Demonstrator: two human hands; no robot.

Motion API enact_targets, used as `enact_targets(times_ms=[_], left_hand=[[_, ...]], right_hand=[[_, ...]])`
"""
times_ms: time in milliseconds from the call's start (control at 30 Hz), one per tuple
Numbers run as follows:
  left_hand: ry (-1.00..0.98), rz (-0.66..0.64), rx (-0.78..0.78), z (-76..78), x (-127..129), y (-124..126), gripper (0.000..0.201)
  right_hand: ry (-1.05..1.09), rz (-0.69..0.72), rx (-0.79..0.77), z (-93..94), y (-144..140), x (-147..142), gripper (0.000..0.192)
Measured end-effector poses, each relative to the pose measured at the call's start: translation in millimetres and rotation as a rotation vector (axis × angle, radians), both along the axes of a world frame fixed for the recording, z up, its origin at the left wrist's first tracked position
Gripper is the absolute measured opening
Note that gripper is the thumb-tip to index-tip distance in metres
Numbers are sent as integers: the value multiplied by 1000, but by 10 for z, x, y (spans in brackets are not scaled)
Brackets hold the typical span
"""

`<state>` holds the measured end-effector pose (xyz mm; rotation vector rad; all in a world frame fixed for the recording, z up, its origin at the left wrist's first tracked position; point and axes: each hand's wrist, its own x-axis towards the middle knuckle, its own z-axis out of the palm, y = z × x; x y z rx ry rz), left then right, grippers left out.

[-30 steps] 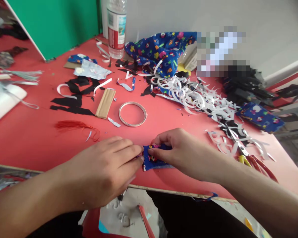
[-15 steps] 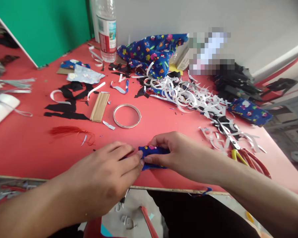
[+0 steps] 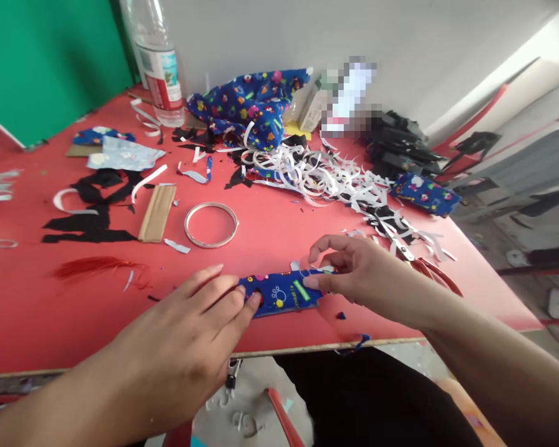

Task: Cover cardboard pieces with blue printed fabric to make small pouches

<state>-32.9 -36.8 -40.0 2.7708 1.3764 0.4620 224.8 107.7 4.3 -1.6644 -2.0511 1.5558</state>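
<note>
A flat blue cloth-covered strip, printed with small colourful figures, lies near the front edge of the red table. Over its left end bends my left hand, fingers close together and tips pressing the cloth. My right hand pinches the right end between thumb and fingers, partly hiding it. A thin pale edge shows along the strip's lower side. Just beyond the hands rests a silvery ring, possibly a narrow tape roll. Left of it lies a brown cardboard strip.
Scissors with red handles lie at right, beside curled white strips and black scraps. Crumpled blue cloth, a plastic bottle and a blue wrapped block stand farther back. Red threads lie left.
My right hand has moved along to the right end, so more of the strip's printed face shows between my hands. The view has shifted, moving the tabletop things leftward.
</note>
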Motion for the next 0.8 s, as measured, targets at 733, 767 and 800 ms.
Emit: enact_targets(times_ms=[733,767,800], left_hand=[[139,-75,112,-39,288,225,61],[140,-69,103,-51,289,213,61],[145,-63,99,-62,292,202,62]], right_hand=[[227,-190,65,-298,-147,129,26],[231,-187,86,-316,-147,130,26],[236,-184,101,-331,-149,131,25]])
